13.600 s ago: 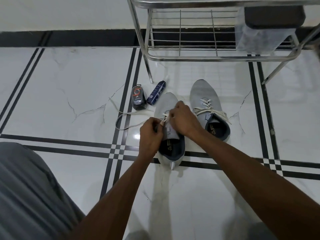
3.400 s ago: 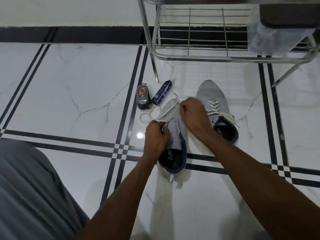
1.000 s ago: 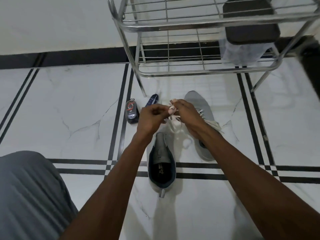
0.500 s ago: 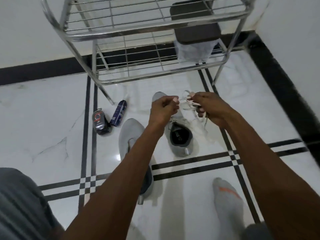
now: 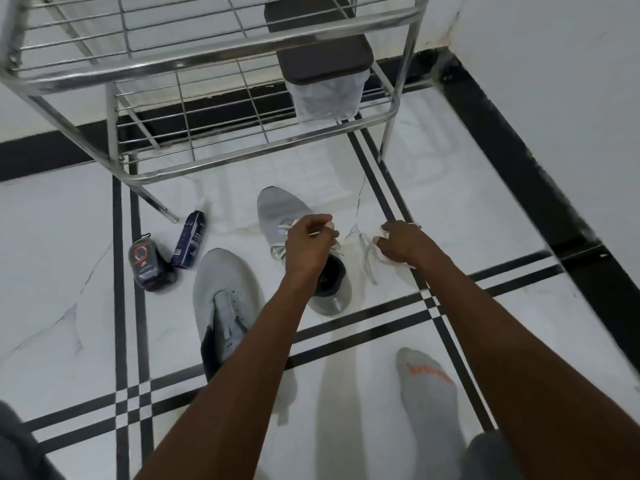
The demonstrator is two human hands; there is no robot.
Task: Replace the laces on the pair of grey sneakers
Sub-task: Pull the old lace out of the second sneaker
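Observation:
Two grey sneakers lie on the white floor. The near sneaker [image 5: 225, 299] has bare eyelets and no lace. The far sneaker [image 5: 280, 209] still carries a white lace. My left hand [image 5: 308, 244] hovers over the far sneaker's opening with curled fingers, pinching a thin white lace strand at its fingertips. My right hand [image 5: 401, 242], to the right of that sneaker, grips a loose white lace [image 5: 367, 258] whose loops hang down to the floor.
A steel wire shoe rack [image 5: 207, 64] stands behind the sneakers, with a dark-lidded container [image 5: 322, 57] on it. A black polish applicator [image 5: 149, 268] and a dark blue spray can [image 5: 190, 244] lie at left. My grey-socked foot [image 5: 426, 393] is at lower right, near a wall.
Earlier both hands pulled the lace out of the near sneaker and lifted it. My hands have since moved apart, the right one lowering the loose lace toward the floor. The view has swung right.

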